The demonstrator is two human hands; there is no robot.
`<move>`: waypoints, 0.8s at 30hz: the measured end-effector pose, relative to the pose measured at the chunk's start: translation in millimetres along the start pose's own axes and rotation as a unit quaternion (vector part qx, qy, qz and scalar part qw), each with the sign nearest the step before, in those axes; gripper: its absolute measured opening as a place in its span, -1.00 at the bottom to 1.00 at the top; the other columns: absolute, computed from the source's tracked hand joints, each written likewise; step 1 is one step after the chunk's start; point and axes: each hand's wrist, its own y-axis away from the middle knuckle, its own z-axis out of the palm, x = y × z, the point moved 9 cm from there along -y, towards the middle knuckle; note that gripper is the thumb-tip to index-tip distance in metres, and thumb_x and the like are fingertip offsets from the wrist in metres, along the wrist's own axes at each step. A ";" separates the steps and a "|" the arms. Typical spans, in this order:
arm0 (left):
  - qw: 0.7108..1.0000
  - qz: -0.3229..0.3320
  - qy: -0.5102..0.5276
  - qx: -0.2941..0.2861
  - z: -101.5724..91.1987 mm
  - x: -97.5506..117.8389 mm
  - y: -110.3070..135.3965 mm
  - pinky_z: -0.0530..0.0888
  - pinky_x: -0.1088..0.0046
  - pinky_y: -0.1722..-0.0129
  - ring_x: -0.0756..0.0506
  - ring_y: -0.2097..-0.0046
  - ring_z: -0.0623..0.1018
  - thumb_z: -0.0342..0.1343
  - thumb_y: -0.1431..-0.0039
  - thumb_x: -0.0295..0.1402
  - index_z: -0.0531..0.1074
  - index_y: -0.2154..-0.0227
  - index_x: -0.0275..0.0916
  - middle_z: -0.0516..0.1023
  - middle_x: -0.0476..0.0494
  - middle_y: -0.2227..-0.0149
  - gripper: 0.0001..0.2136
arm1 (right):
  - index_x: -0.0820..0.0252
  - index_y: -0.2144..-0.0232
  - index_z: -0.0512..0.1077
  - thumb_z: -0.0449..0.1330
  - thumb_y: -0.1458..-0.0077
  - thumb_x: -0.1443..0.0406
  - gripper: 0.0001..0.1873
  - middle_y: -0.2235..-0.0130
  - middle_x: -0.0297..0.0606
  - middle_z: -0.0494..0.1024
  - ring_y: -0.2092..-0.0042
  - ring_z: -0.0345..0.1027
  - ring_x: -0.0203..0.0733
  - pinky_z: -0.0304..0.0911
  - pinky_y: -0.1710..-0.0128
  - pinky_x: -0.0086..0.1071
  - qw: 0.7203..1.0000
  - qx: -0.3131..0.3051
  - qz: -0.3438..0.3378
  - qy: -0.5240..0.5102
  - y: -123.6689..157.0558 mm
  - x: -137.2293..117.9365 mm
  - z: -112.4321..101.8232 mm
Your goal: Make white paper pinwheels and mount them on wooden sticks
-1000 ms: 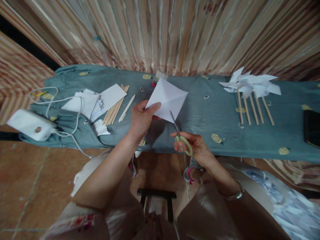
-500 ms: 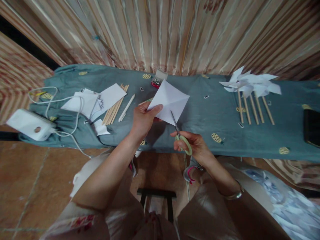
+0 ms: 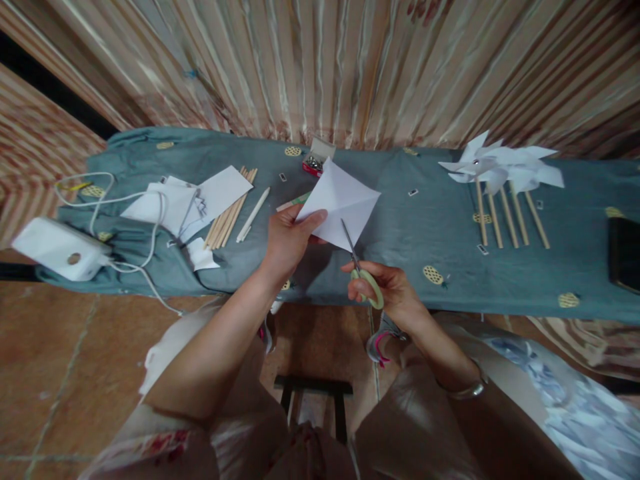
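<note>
A square sheet of white paper with crossing creases is pinched at its left corner by my left hand, thumb on top. My right hand grips scissors with pale green handles. One dark blade lies over the paper's lower corner and points toward the centre; the other blade is hidden. Just behind the paper stands a small open red box of metal pins. Part of a flat greenish thing shows beside my left fingers, mostly covered.
Wooden sticks, a white pen and white papers lie left. A white power bank with a looping cable is at far left. Paper pinwheels on sticks rest right; a black object lies at the right edge.
Almost nothing differs. The paper and both hands have shifted very slightly; the scissors stay at the paper's lower corner.
</note>
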 end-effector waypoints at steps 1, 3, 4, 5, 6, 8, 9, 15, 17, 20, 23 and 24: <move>1.000 -0.001 0.002 -0.002 0.5 -0.2 0.3 0.55 0.46 0.52 -0.09 0.40 0.57 0.31 0.06 -0.28 0.54 0.37 -0.26 0.60 -0.06 0.43 -0.80 | 0.11 0.27 0.59 0.46 0.13 0.00 -0.57 0.53 -0.41 0.53 0.53 0.36 -0.36 0.38 0.49 -0.40 1.000 -0.001 -0.002 0.000 -0.1 -0.1 0.0; 1.000 -0.004 0.005 -0.003 1.1 -0.6 0.7 0.55 0.48 0.52 -0.07 0.42 0.56 0.31 0.05 -0.29 0.54 0.37 -0.26 0.60 -0.06 0.44 -0.81 | 0.10 0.27 0.58 0.46 0.12 0.01 -0.59 0.53 -0.42 0.52 0.53 0.36 -0.36 0.38 0.48 -0.41 1.000 -0.002 -0.006 0.001 -0.2 0.0 -0.5; 1.000 -0.004 0.007 -0.003 1.2 -0.7 0.9 0.55 0.48 0.52 -0.06 0.42 0.56 0.30 0.05 -0.29 0.54 0.37 -0.27 0.60 -0.05 0.44 -0.81 | 0.10 0.27 0.58 0.46 0.12 0.01 -0.59 0.53 -0.43 0.52 0.53 0.36 -0.37 0.38 0.48 -0.41 1.000 -0.002 -0.006 0.002 -0.3 0.5 -0.8; 1.000 -0.004 0.007 -0.003 1.1 -0.7 1.0 0.55 0.48 0.52 -0.06 0.42 0.55 0.30 0.05 -0.29 0.54 0.38 -0.27 0.60 -0.05 0.44 -0.81 | 0.10 0.27 0.58 0.45 0.11 0.01 -0.59 0.53 -0.43 0.52 0.53 0.35 -0.36 0.37 0.48 -0.40 1.000 -0.002 -0.007 0.002 -0.4 1.0 -1.1; 1.000 -0.004 0.008 -0.002 1.1 -0.6 1.2 0.55 0.48 0.52 -0.06 0.42 0.55 0.30 0.05 -0.29 0.55 0.38 -0.27 0.60 -0.06 0.43 -0.82 | 0.10 0.26 0.58 0.45 0.11 0.01 -0.59 0.53 -0.42 0.51 0.53 0.35 -0.36 0.37 0.48 -0.40 1.000 -0.002 -0.006 0.002 -0.5 1.7 -1.4; 1.000 -0.006 0.009 -0.004 1.4 -0.6 1.4 0.55 0.47 0.51 -0.06 0.42 0.55 0.31 0.05 -0.29 0.54 0.38 -0.27 0.60 -0.06 0.43 -0.82 | 0.09 0.26 0.58 0.45 0.09 0.02 -0.61 0.53 -0.43 0.51 0.52 0.35 -0.37 0.36 0.48 -0.42 1.000 -0.004 -0.008 -0.001 -0.6 2.6 -1.6; 1.000 -0.006 0.010 -0.004 1.5 -0.8 1.4 0.55 0.47 0.51 -0.05 0.42 0.55 0.31 0.05 -0.29 0.54 0.38 -0.27 0.59 -0.05 0.43 -0.82 | 0.09 0.26 0.58 0.44 0.09 0.02 -0.62 0.53 -0.43 0.51 0.52 0.35 -0.38 0.36 0.48 -0.43 1.000 -0.006 -0.010 -0.003 -0.7 2.6 -1.4; 1.000 -0.006 0.009 -0.003 1.2 -1.2 1.3 0.56 0.48 0.50 -0.06 0.41 0.56 0.31 0.05 -0.30 0.54 0.36 -0.27 0.60 -0.04 0.42 -0.81 | 0.12 0.29 0.58 0.45 0.12 0.01 -0.59 0.56 -0.43 0.49 0.55 0.33 -0.37 0.34 0.51 -0.42 1.000 0.001 -0.010 0.001 -1.1 1.8 -1.1; 1.000 -0.005 0.003 -0.001 1.0 -1.0 1.3 0.56 0.48 0.51 -0.06 0.41 0.56 0.30 0.05 -0.29 0.54 0.37 -0.27 0.60 -0.05 0.43 -0.81 | 0.12 0.29 0.58 0.45 0.13 0.00 -0.58 0.57 -0.44 0.49 0.56 0.32 -0.37 0.33 0.52 -0.41 1.000 0.005 -0.013 0.003 -1.1 0.4 -1.0; 1.000 -0.002 0.003 -0.005 1.5 -0.1 1.5 0.56 0.47 0.51 -0.06 0.41 0.56 0.30 0.04 -0.28 0.53 0.38 -0.26 0.59 -0.05 0.43 -0.82 | 0.12 0.30 0.58 0.44 0.11 0.00 -0.60 0.56 -0.43 0.49 0.55 0.33 -0.38 0.33 0.53 -0.43 1.000 0.004 -0.016 0.005 -1.0 -0.6 0.0; 1.000 -0.003 0.004 -0.007 1.6 -0.7 1.8 0.57 0.47 0.51 -0.06 0.41 0.56 0.30 0.04 -0.29 0.53 0.38 -0.26 0.59 -0.05 0.42 -0.82 | 0.11 0.31 0.58 0.44 0.11 0.00 -0.60 0.56 -0.43 0.50 0.55 0.34 -0.37 0.35 0.52 -0.42 1.000 0.009 -0.016 0.008 -1.1 0.1 -0.8; 1.000 -0.003 0.002 -0.007 1.6 -1.2 1.7 0.57 0.47 0.50 -0.06 0.41 0.56 0.30 0.03 -0.29 0.53 0.38 -0.26 0.59 -0.05 0.42 -0.82 | 0.11 0.31 0.58 0.45 0.12 -0.01 -0.60 0.56 -0.43 0.50 0.55 0.34 -0.36 0.35 0.51 -0.41 1.000 0.012 -0.015 0.009 -1.2 0.4 -1.2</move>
